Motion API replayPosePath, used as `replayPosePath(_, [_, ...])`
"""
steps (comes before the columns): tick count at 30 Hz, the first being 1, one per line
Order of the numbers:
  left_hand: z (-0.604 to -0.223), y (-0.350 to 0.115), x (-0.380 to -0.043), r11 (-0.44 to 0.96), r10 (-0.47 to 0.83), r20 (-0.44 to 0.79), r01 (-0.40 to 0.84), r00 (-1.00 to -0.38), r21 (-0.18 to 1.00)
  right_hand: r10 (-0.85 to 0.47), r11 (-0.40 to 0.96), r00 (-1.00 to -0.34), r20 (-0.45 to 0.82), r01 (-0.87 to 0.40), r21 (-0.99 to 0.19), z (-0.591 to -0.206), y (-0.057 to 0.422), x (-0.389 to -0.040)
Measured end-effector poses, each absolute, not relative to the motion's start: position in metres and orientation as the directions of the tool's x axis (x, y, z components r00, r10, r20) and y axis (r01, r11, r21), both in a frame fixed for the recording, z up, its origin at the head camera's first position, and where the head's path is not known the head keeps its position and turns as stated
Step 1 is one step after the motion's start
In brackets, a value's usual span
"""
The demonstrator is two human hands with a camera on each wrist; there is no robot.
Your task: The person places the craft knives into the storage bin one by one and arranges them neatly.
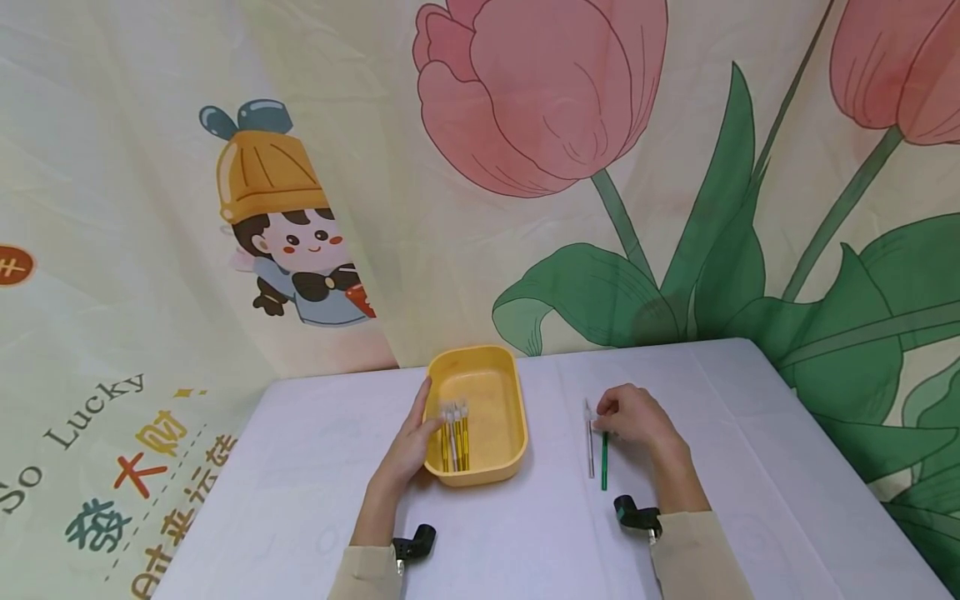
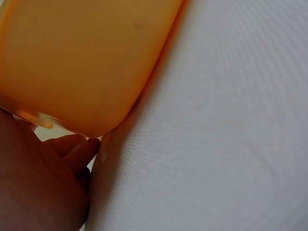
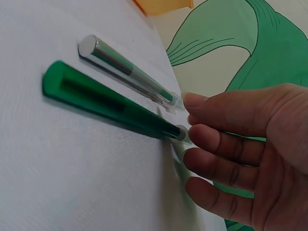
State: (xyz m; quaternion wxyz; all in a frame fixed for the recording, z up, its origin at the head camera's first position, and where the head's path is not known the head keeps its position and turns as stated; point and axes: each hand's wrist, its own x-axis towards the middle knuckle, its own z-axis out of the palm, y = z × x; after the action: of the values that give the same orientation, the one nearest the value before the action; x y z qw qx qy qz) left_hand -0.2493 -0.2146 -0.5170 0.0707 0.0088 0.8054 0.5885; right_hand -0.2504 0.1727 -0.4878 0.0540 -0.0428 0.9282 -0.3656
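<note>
My left hand (image 1: 408, 446) grips the left side of a yellow plastic tray (image 1: 504, 450), thumb over the rim and fingers along the outer wall. Several slim craft knives (image 1: 455, 442), mostly gold with clear caps, lie side by side in the tray. To the right, a green craft knife (image 3: 106, 101) and a silver craft knife (image 3: 127, 67) lie almost parallel on the cloth. My right hand (image 1: 633, 417) has its bent fingers at the capped end of the green one, thumb close to the silver one's cap. I cannot tell whether it pinches the green knife.
White cloth covers the table (image 1: 555, 533), whose far edge meets a printed backdrop (image 1: 360, 150) with tulips and a cartoon figure. A black wrist camera (image 1: 637, 514) sits at the right wrist, another (image 1: 416, 543) at the left.
</note>
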Motion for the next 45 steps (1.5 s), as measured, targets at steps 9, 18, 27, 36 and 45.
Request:
replayPosePath(9, [-0.5173,-0.2153,-0.2495,0.312,0.09,-0.085,-0.053,-0.992,0.949,-0.103,0.757,-0.992,-0.078,-0.028,-0.653,-0.4876,0.1738,-0.2499])
replayPosePath(18, [-0.5187,-0.2153,-0.2502,0.304,0.097,-0.097,-0.064,-0.991,0.951,-0.104,0.79,-0.992,-0.077,-0.036,-0.612,-0.4885,0.1748,-0.2494])
replayPosePath(27, [-0.5187,-0.2146,-0.2501,0.305,0.087,-0.106,-0.075,-0.991,0.949,-0.08,0.801,-0.992,-0.095,-0.008,-0.598,-0.4909,0.1719,-0.2492])
replayPosePath(36, [-0.5188,-0.2141,-0.2503,0.307,0.087,-0.105,-0.073,-0.991,0.949,-0.069,0.807,-0.993,-0.094,0.0,-0.591,-0.4934,0.1722,-0.2492])
replayPosePath(45, [-0.5193,-0.2145,-0.2508,0.291,0.093,-0.095,-0.064,-0.991,0.955,-0.076,0.803,-0.993,-0.09,-0.007,-0.596,-0.4925,0.1734,-0.2492])
